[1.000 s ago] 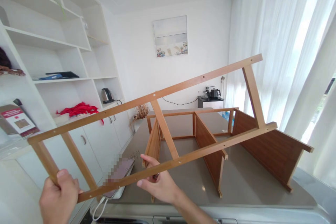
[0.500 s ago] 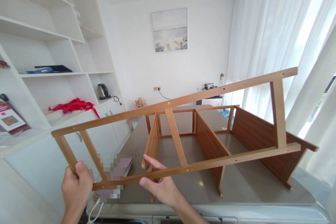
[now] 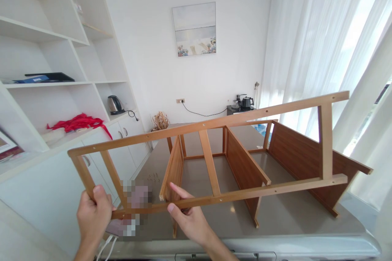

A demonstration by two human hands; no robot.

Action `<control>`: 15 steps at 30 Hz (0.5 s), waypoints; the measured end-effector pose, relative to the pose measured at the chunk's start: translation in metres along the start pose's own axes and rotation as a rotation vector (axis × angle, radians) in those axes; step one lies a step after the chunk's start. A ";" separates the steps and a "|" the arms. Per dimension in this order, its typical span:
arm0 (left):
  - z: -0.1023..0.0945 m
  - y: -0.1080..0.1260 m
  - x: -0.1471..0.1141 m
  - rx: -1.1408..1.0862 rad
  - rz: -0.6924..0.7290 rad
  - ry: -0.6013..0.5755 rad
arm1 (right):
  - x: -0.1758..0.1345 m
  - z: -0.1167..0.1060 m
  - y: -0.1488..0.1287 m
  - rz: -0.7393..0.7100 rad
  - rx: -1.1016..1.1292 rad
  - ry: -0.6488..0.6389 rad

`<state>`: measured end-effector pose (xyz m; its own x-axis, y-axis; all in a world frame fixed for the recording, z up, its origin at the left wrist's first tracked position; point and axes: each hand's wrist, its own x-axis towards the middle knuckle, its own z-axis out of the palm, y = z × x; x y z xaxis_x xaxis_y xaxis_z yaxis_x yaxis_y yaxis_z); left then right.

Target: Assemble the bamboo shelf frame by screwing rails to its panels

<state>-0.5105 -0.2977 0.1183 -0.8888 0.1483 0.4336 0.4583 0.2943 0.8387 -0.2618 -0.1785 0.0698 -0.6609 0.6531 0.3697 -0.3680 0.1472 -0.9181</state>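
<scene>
While raised above the grey worktop [image 3: 284,216], long ladder-shaped wooden frame [image 3: 211,163] gripped at both hands: left hand [image 3: 93,216] fisted round its end post, right hand [image 3: 190,220] palm-up, fingers pinching lower rail, over the slatted brown wooden shelf unit [image 3: 294,159].

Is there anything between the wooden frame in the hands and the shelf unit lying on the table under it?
Nothing visible. The left hand and right hand hold the ladder-like frame in the air above the open shelf unit, and only bare table shows between them.
</scene>
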 end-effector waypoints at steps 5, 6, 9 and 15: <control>0.004 0.013 -0.011 0.020 0.009 -0.057 | -0.008 -0.007 0.006 0.011 0.047 0.041; 0.004 0.015 -0.013 0.032 -0.001 -0.063 | -0.011 -0.009 0.008 0.017 0.070 0.047; 0.004 0.016 -0.017 0.053 -0.042 -0.075 | -0.022 -0.014 0.015 0.078 0.185 0.057; 0.004 0.002 -0.019 0.113 -0.031 -0.039 | -0.053 -0.039 0.016 0.129 0.341 0.240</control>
<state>-0.4927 -0.2962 0.1109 -0.9031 0.1737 0.3927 0.4290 0.4038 0.8080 -0.2068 -0.1820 0.0299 -0.5596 0.8102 0.1746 -0.5142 -0.1741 -0.8398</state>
